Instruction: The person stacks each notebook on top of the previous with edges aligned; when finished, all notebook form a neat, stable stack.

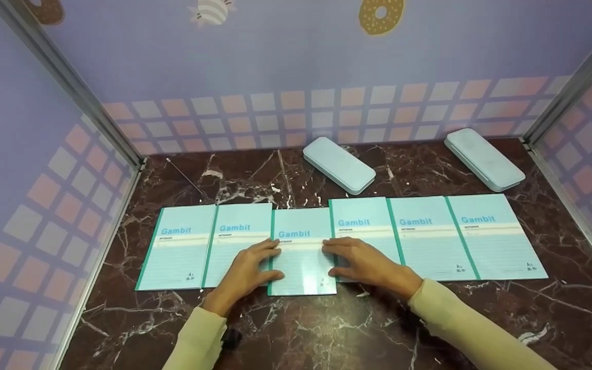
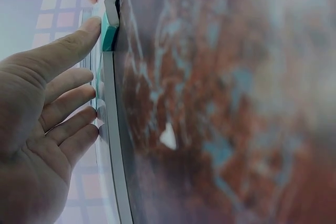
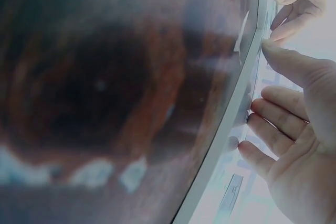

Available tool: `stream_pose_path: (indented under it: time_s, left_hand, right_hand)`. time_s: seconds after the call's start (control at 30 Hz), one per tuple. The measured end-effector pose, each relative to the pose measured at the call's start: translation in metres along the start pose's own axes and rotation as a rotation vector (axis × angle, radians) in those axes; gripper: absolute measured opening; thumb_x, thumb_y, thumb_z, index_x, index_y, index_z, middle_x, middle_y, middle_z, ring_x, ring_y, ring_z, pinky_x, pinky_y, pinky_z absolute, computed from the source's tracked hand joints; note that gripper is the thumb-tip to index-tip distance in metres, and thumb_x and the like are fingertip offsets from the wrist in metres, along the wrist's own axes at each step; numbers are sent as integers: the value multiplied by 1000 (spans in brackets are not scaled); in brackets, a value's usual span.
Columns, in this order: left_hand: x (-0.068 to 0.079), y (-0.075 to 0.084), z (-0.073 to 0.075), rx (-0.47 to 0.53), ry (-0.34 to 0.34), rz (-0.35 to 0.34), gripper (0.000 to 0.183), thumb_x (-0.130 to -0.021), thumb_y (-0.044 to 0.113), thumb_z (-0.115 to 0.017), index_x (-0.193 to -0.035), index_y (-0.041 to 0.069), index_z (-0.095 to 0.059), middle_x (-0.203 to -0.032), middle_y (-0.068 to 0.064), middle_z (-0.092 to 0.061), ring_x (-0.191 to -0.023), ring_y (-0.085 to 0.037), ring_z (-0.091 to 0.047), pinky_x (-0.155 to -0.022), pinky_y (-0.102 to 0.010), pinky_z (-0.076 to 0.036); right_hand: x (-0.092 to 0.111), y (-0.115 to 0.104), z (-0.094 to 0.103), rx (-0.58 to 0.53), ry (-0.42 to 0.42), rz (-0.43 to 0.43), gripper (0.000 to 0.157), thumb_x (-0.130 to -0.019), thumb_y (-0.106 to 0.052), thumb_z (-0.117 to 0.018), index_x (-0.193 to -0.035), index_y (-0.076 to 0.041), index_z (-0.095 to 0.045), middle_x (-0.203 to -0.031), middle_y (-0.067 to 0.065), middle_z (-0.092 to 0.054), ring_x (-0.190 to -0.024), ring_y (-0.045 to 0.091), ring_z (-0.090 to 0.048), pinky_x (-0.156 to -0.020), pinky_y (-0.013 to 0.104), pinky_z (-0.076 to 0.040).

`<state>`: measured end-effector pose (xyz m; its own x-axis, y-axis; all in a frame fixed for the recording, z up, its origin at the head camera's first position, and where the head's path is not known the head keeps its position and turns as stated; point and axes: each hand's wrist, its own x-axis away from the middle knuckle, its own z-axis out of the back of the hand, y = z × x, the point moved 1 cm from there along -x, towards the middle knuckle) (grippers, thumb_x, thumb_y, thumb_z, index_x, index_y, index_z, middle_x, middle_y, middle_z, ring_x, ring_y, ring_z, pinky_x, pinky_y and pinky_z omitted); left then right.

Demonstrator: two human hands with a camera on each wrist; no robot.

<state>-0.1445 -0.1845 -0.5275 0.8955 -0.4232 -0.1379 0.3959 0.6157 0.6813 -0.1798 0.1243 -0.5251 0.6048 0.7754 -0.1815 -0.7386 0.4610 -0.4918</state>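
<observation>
Several pale-blue Gambit notebooks with green spines lie in a row on the dark marble table. The middle notebook (image 1: 303,267) sits slightly nearer to me than its neighbours. My left hand (image 1: 250,267) touches its left edge, fingers extended, lying partly over the adjoining left notebook (image 1: 244,218). On the other side, my right hand (image 1: 360,259) touches the right edge, lying partly over the adjoining right notebook (image 1: 360,213). Both wrist views show the left thumb (image 2: 86,30) and right thumb (image 3: 283,59) at the notebooks' near edge, with the other fingers spread and fingertips resting on the covers.
Two pale pencil cases, a middle one (image 1: 339,165) and a right one (image 1: 483,159), lie behind the row. A thin stick (image 1: 184,176) is at the back left. More notebooks lie at far left (image 1: 175,257) and far right (image 1: 501,246). Patterned walls (image 1: 285,61) enclose the table.
</observation>
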Motion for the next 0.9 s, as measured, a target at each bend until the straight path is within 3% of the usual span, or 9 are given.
stream_pose_path:
  time_s: [0.5, 0.73, 0.9]
  left_hand:
    - [8, 1, 1, -17, 23, -34, 54, -85, 17, -90, -130, -8, -72, -147, -23, -61, -138, -46, -54, -109, -56, -49]
    - [20, 6, -1, -49, 112, -66, 44, -85, 11, -90, -123, -4, -76, -132, -18, -71, -118, -39, -68, -97, -52, -58]
    - [32, 10, 0, -12, 180, -36, 34, -85, 5, -89, -118, -1, -80, -118, -13, -77, -105, -30, -75, -90, -45, -62]
  right_hand:
    - [3, -3, -1, -35, 10, -9, 58, -95, -22, -83, -142, 7, -63, -149, 23, -58, -136, 41, -56, -115, 52, -44]
    - [16, -7, 1, -76, 4, -18, 55, -95, -19, -83, -142, 3, -65, -150, 21, -58, -137, 39, -56, -115, 50, -45]
    - [25, -11, 2, -94, 15, 1, 53, -95, -16, -82, -141, 3, -65, -147, 20, -61, -133, 37, -59, -112, 48, -49]
